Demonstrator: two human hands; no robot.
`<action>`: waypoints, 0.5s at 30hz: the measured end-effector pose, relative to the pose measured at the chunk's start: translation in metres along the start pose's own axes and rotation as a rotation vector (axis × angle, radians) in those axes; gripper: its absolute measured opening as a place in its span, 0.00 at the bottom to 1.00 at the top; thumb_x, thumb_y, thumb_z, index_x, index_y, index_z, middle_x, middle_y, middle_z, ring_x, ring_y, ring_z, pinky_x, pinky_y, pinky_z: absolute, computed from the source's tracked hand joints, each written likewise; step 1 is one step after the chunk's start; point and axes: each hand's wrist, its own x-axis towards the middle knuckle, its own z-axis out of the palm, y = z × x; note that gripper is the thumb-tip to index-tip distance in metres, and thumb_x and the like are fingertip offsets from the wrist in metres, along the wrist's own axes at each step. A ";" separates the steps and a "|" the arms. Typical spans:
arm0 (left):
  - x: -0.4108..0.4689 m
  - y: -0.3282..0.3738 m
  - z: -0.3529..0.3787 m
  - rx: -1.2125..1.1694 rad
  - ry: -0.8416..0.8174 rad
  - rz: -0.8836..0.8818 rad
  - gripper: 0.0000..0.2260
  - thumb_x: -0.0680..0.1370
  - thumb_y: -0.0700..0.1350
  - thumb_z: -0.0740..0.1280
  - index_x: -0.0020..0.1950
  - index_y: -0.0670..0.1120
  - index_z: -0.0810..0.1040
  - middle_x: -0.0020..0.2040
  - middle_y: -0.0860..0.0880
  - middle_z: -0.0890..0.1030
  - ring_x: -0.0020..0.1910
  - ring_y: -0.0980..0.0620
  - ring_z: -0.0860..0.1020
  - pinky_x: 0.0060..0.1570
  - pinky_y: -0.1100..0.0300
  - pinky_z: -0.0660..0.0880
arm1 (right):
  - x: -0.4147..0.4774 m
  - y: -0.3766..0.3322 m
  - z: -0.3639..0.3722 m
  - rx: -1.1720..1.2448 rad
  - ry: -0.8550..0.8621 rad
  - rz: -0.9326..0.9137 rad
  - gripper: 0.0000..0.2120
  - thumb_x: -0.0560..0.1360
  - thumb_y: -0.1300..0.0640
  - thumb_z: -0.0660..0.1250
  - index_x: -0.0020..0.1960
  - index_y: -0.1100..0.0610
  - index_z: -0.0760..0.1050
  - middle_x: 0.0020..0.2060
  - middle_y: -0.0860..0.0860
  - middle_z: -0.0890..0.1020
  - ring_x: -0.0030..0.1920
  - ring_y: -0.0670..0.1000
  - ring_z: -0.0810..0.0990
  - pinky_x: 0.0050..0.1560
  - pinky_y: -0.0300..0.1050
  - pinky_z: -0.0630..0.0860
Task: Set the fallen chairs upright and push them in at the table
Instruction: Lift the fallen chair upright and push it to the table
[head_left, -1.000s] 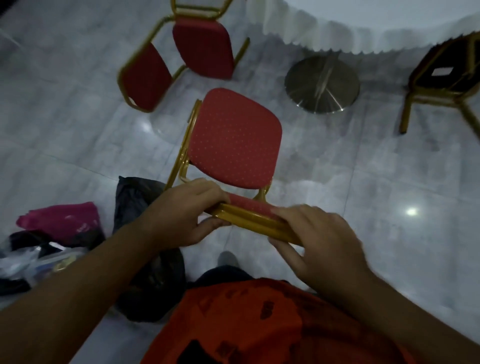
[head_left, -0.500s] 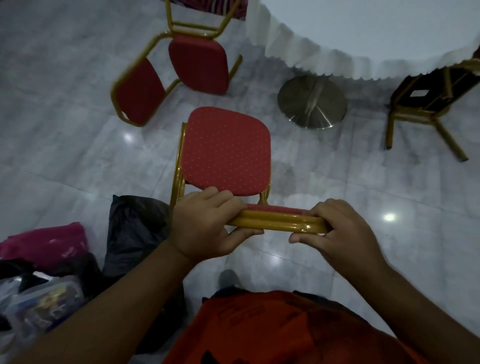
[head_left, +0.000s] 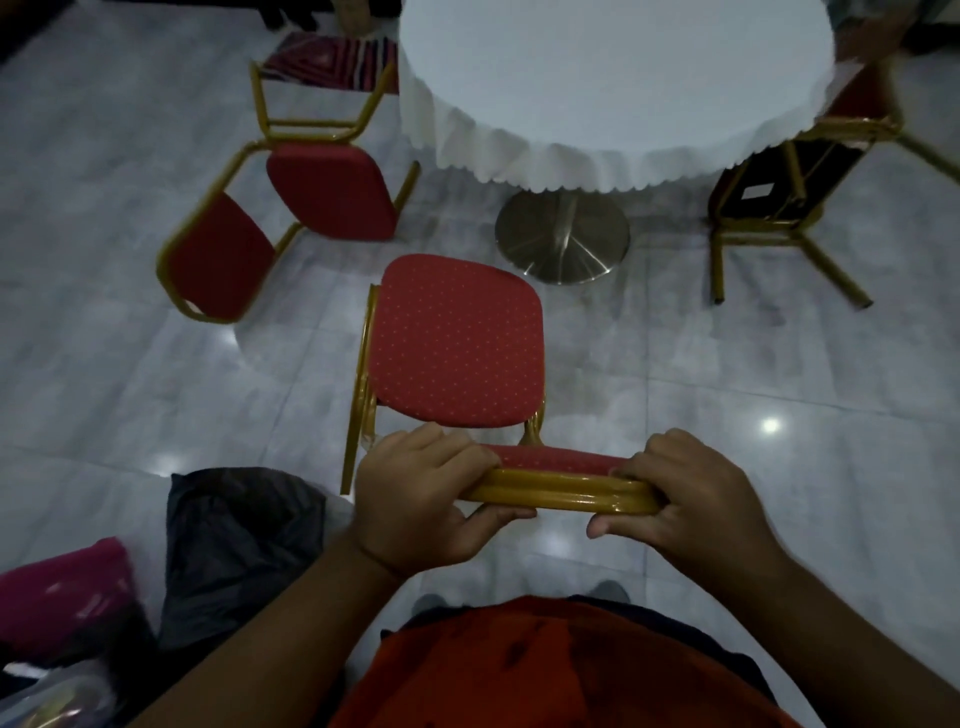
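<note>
A red-cushioned chair with a gold frame (head_left: 454, 338) stands upright right in front of me, its seat facing the round white-clothed table (head_left: 613, 78). My left hand (head_left: 415, 504) and my right hand (head_left: 691, 504) both grip the top rail of its backrest, one at each end. A second red chair (head_left: 327, 189) lies tipped on its back at the far left of the table. A third chair (head_left: 769, 192) lies fallen at the right, with its dark underside and legs showing.
The table's round metal base (head_left: 563, 236) stands on the grey tiled floor just beyond the upright chair. A black bag (head_left: 234, 545) and a pink bundle (head_left: 62, 597) lie at my left. A striped rug (head_left: 332, 62) lies behind the left chair.
The chair in my hands has straightened from a slanted position to square with the table. My view has risen, and more of the table and the right chair shows.
</note>
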 end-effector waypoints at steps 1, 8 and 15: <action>0.007 0.006 0.008 0.004 0.000 -0.002 0.20 0.72 0.66 0.74 0.40 0.48 0.84 0.36 0.54 0.82 0.32 0.54 0.75 0.34 0.62 0.65 | 0.001 0.012 -0.005 0.003 0.010 -0.016 0.33 0.67 0.22 0.62 0.39 0.52 0.82 0.31 0.44 0.73 0.33 0.47 0.71 0.30 0.42 0.69; 0.048 0.040 0.044 -0.020 0.026 -0.057 0.20 0.69 0.65 0.76 0.36 0.48 0.83 0.33 0.54 0.80 0.30 0.54 0.75 0.29 0.58 0.70 | 0.011 0.065 -0.039 0.029 0.017 -0.096 0.27 0.68 0.24 0.65 0.41 0.48 0.81 0.31 0.42 0.74 0.35 0.40 0.67 0.33 0.34 0.63; 0.077 0.029 0.068 -0.036 0.023 -0.085 0.28 0.67 0.73 0.73 0.36 0.47 0.83 0.33 0.53 0.81 0.30 0.54 0.76 0.29 0.59 0.72 | 0.033 0.090 -0.047 -0.020 0.070 -0.125 0.30 0.67 0.23 0.66 0.37 0.51 0.81 0.30 0.44 0.76 0.34 0.41 0.68 0.35 0.35 0.62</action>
